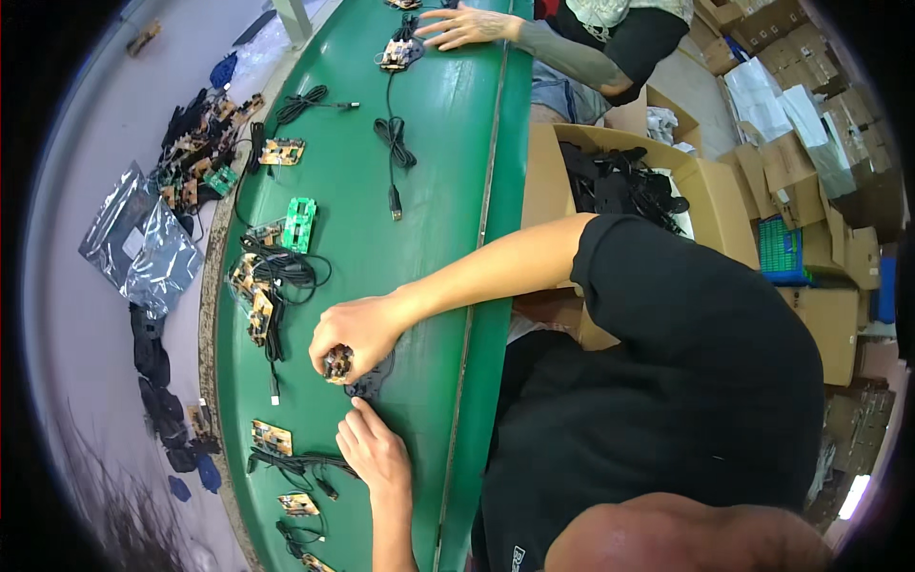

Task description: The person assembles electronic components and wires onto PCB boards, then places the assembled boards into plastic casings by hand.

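My right hand [360, 329] is closed around a small brown circuit board [338, 363] with dark parts on it. Just beneath that hand, a flat black plastic shell [370, 383] lies on the green conveyor belt [419, 286], partly covered by the hand. My left hand [376, 453] rests on the belt with its fingers loosely stretched and seemingly nothing in them. Its fingertips are close to the shell's edge; whether they touch it I cannot tell.
Along the belt's far side lie brown boards [271, 438], a green board [299, 225] and coiled black USB cables [295, 272]. A co-worker's hand [469, 27] is beside another board [397, 55]. Beyond are a silvery bag [143, 243] and piled boards [195, 157]; cartons [715, 205] stand right.
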`<act>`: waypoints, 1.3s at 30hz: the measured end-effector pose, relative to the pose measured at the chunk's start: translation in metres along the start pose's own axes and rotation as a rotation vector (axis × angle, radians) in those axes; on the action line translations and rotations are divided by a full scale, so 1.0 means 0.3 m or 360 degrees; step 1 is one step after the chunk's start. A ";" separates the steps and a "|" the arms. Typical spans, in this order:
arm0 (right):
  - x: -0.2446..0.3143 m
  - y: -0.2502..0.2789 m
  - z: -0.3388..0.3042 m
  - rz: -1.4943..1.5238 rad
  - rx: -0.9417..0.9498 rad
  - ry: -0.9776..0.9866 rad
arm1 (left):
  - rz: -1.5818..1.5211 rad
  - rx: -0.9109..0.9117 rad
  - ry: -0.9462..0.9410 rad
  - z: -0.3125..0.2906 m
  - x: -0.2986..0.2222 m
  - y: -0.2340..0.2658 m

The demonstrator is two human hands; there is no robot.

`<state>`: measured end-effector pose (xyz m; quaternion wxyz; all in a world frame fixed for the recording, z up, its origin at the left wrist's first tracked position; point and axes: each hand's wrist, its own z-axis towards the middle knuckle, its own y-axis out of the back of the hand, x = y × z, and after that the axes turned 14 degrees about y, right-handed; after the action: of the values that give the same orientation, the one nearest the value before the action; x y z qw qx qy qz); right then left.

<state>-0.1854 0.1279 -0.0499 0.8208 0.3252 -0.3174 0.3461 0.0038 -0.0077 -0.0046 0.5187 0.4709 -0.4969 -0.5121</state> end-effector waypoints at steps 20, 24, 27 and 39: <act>0.081 0.064 0.118 -0.0119 0.0550 -0.0421 | -0.1149 -0.0209 0.0581 0.044 0.015 -0.014; 0.019 0.034 0.155 -0.0545 0.0901 -0.0058 | -0.1161 -0.0196 0.0437 0.073 0.006 -0.013; 0.003 0.023 0.192 -0.0690 0.1230 -0.0005 | -0.1043 -0.0143 0.0386 0.088 -0.006 -0.016; 0.013 -0.005 0.229 -0.0700 0.1336 -0.0080 | -0.0923 -0.0027 0.0409 0.066 0.015 -0.011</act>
<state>-0.2025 0.0766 -0.0072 0.6642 0.6966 -0.0934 0.2545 -0.0162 -0.0120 -0.0066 0.4135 0.6495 -0.2681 -0.5791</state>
